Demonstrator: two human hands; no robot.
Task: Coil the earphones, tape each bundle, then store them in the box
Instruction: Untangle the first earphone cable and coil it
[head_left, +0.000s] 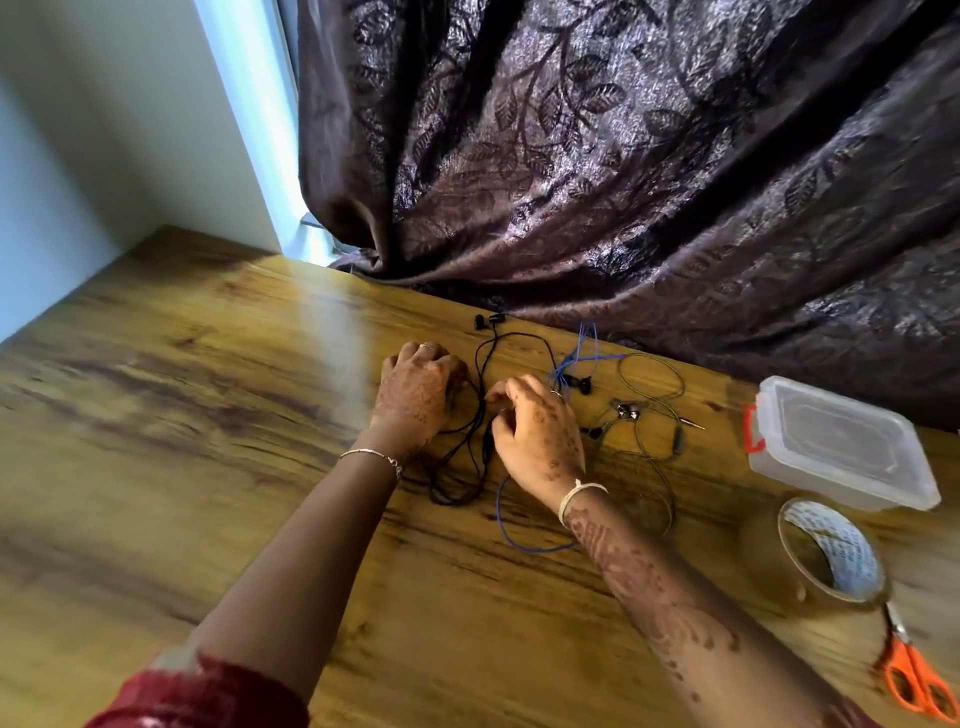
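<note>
Lying between both hands, the thin black earphone cable (479, 364) runs away from the person along the wooden tabletop (208, 415). The right hand (540, 431) pinches it with its fingers (501, 397); the left hand (415, 389) curls over a strand, its grip hidden.

Left hand (414, 397), right hand (537, 436) close together, curled.

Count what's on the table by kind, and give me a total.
Earphone sets: 3 (black earphones, blue earphones, grey-green earphones)
Plastic box: 1
Tape roll: 1
Scissors: 1
Total: 6
</note>
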